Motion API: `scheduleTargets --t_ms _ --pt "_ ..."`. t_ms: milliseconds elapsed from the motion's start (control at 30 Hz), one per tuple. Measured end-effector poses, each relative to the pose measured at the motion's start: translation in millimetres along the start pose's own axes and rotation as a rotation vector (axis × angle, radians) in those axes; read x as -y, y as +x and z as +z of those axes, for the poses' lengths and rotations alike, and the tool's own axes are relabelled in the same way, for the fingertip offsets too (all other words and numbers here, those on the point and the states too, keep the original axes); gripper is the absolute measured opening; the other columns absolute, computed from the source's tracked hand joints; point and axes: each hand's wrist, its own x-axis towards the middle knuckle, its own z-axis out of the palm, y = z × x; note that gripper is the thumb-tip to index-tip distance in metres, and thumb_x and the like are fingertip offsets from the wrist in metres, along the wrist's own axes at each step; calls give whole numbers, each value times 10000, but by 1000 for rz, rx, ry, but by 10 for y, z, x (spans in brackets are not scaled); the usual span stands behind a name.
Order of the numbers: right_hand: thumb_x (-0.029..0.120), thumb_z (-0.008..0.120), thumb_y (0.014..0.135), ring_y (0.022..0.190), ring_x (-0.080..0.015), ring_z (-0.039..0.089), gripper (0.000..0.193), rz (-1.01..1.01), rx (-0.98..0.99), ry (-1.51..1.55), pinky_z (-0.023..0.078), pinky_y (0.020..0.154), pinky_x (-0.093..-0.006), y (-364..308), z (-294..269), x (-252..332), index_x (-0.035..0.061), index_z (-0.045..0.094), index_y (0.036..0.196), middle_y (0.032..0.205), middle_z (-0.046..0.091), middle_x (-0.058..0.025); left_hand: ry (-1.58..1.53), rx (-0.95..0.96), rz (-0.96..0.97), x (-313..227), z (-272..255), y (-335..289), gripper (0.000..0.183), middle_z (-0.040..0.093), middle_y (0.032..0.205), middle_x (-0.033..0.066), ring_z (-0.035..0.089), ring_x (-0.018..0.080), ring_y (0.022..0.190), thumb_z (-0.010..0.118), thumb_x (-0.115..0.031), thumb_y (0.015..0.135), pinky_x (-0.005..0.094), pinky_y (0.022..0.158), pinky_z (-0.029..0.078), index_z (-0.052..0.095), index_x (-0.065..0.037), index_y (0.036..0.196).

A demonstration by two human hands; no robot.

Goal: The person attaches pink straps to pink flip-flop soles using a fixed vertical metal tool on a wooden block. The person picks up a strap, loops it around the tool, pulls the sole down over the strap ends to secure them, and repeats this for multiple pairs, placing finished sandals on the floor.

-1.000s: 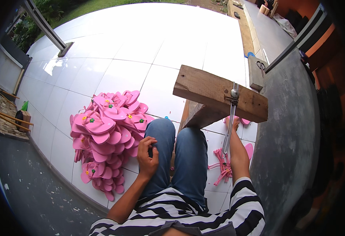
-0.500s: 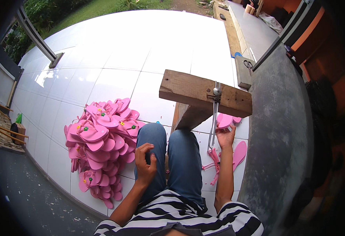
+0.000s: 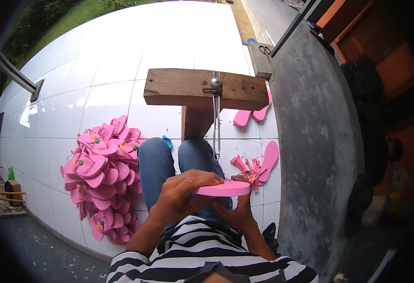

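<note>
Above my lap, a pink flip-flop sole (image 3: 226, 189) is seen nearly edge-on. My left hand (image 3: 178, 191) grips its left end, fingers over the top and thumb underneath. At the other end my right hand (image 3: 240, 212) holds it, with some fingers hidden behind the sole. Past my knees stands a wooden T-shaped stand (image 3: 169, 87), and a long metal rod tool (image 3: 216, 125) hangs from its crossbar. Pink straps (image 3: 247, 169) lie bunched on the tiles to the right, beside another loose sole (image 3: 269, 160).
A large heap of pink flip-flops (image 3: 104, 177) with small flower ornaments sits left of my legs. Further soles (image 3: 242, 118) lie behind the stand's right side. Scissors (image 3: 264, 50) rest on a grey block (image 3: 261, 66). A grey concrete ledge (image 3: 310, 141) runs along the right.
My right hand has brought a pink sole from the floor beside the stand to my lap. My left hand has moved right and taken hold of it. The view has shifted right.
</note>
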Motion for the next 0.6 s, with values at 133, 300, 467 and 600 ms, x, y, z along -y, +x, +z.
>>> scheduleTargets --t_ms 133,300,467,600 --pt "105 781 759 1156 -353 554 598 -315 -92 53 473 965 -441 667 -203 376 58 474 1270 1245 530 -199 49 51 220 130 -177 151 335 676 1034 130 660 296 989 674 52 715 495 952 495 605 -54 1026" --pt "-18 707 780 1015 -310 656 353 -478 -122 -17 553 881 -410 1125 -224 640 49 586 1105 1068 668 -123 79 -53 337 179 -203 320 342 633 997 106 628 275 958 737 -50 745 519 982 461 577 -85 1046" --pt "-9 714 783 984 -310 673 330 -498 -148 -4 569 842 -404 1232 -208 675 35 591 1086 1053 670 -131 99 -143 423 309 -198 408 333 620 961 112 615 274 887 777 -150 754 487 914 490 576 -87 1012" --pt "1 722 782 971 -318 680 341 -499 -150 28 573 833 -406 1312 -226 708 28 591 1096 1030 674 -140 123 -184 430 292 -187 477 318 618 938 112 608 275 857 771 -157 768 448 823 504 576 -76 1006"
